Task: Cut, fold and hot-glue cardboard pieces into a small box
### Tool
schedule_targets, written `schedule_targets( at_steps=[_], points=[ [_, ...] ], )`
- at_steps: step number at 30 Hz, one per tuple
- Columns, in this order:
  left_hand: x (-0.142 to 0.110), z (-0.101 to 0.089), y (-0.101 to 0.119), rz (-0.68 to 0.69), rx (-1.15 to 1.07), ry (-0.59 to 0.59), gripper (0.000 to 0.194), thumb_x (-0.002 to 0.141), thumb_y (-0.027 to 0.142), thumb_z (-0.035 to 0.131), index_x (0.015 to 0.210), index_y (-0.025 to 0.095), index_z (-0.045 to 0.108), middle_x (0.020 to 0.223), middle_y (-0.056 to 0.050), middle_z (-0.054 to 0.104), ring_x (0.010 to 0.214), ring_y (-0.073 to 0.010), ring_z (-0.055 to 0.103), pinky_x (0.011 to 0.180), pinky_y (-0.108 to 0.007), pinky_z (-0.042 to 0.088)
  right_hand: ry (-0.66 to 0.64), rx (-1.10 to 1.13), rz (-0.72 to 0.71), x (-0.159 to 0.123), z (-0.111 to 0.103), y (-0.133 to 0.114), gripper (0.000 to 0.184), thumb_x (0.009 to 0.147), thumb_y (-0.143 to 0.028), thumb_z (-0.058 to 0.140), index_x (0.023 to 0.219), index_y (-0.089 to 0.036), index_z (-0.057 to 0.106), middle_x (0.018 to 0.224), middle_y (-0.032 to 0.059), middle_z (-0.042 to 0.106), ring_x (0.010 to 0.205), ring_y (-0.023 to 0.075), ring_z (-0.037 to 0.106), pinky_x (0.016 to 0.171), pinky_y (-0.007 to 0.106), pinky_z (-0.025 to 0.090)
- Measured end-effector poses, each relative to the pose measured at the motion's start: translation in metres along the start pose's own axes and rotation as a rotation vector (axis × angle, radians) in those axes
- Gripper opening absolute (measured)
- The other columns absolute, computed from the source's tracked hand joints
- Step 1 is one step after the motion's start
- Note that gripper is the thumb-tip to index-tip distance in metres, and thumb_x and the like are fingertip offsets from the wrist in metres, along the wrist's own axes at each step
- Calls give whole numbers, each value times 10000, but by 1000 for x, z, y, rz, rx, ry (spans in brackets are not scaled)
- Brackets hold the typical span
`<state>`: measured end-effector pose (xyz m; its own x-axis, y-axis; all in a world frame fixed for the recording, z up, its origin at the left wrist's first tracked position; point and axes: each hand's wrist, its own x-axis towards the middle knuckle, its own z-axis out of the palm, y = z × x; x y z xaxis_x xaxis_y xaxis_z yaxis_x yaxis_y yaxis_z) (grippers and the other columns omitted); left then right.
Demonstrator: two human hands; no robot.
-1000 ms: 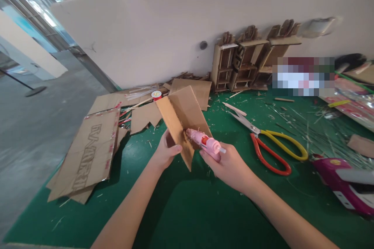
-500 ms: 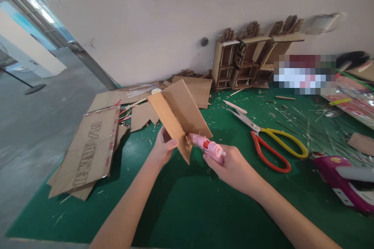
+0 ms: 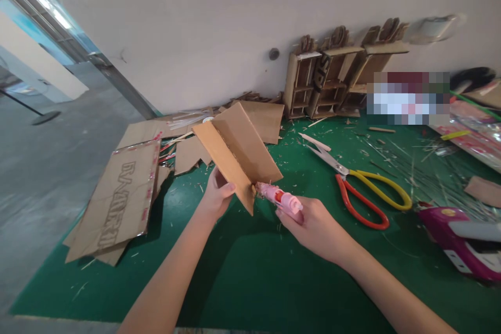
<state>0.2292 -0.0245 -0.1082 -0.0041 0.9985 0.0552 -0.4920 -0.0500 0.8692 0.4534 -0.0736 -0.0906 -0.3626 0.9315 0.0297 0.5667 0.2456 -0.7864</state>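
Observation:
My left hand (image 3: 219, 194) is closed on an angled cardboard piece (image 3: 250, 141), made of two flat panels meeting along an edge, with the thumb on its near panel. The piece is tilted above the green table (image 3: 250, 282). In my right hand (image 3: 309, 222) is a pink hot glue gun (image 3: 279, 197), its fingers wrapped around the handle. The gun's nozzle points at the lower end of the seam between the panels. Whether the tip touches the cardboard I cannot tell.
Scissors (image 3: 350, 172) with red and yellow handles lie right of my hands, beside a purple device (image 3: 457, 240). Flat cardboard sheets (image 3: 117, 198) are stacked at the left. Several cardboard structures (image 3: 332, 81) lean on the white wall (image 3: 188, 36). Scraps litter the table.
The glue gun's tip has drawn slightly back to the right from the seam. The cardboard piece has shifted a little left and up, with the left hand still on it.

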Motion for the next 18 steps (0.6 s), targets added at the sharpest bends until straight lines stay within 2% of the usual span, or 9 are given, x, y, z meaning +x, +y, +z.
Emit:
schedule_targets(
  at_steps=[14,18],
  points=[
    [1,-2,4,46,-53,25,552,491,332,887,978,214,655,919,-17,695,824,-178,665,750,-305,538,-51,-51,36,0,4,7,342,905,-322,465,615,-215,317,576,-41,386,499,87,332,463,245,256],
    [3,-5,6,63,-28,49,542,508,341,877,980,209,646,934,-32,698,832,-191,671,725,-301,538,-27,9,7,-3,-1,6,296,907,-335,488,655,-207,403,613,-31,434,538,99,379,493,240,301]
  ],
)
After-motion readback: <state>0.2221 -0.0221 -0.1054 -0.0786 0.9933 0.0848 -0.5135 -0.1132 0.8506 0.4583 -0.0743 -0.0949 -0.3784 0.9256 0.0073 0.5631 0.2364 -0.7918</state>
